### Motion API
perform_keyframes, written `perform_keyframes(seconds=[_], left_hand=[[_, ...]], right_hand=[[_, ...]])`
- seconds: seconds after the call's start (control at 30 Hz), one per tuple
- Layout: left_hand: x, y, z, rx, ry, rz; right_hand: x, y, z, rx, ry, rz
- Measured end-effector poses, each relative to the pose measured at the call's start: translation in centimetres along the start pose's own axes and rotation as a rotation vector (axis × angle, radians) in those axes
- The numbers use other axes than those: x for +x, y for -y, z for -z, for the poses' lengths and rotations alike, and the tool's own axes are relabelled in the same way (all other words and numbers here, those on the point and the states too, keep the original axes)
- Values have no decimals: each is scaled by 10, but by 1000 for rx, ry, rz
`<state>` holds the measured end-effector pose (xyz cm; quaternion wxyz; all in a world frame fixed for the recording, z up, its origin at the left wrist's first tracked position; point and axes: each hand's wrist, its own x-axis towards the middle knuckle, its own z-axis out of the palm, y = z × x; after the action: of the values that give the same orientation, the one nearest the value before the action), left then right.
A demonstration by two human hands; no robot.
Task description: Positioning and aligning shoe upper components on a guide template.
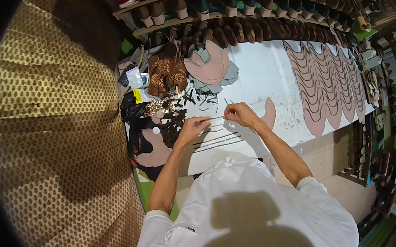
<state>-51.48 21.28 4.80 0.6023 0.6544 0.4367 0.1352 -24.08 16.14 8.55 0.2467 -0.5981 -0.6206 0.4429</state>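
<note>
My left hand (193, 128) and my right hand (239, 114) are raised close together over the white table (262, 72). Between their pinched fingertips stretches a short thin dark strip (216, 117), one end in each hand. Its exact kind is too small to tell. Several similar dark strips (217, 141) lie side by side on the table just below my hands. Beside my right wrist rests a curved pink cut piece (269, 113), partly covered by that arm. Small dark scraps (205, 99) are scattered beyond my fingers.
Overlapping pink pieces (310, 93) lie in long rows on the right. Leopard-print material (167, 71), stacked pink pieces (211, 65) and small round bits (158, 109) crowd the left. Shoes (202, 8) fill shelves behind the table. A gold patterned sheet (61, 136) hangs at far left.
</note>
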Motion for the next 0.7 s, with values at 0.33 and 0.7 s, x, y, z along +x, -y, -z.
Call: perform_keyframes(seconds=[0.33, 0.7], left_hand=[[-29, 37, -1, 682, -264, -248], [-72, 50, -4, 828, -498, -251]], right_hand=[[-1, -46, -57, -320, -77, 117], [-27, -42, -46, -340, -61, 172]])
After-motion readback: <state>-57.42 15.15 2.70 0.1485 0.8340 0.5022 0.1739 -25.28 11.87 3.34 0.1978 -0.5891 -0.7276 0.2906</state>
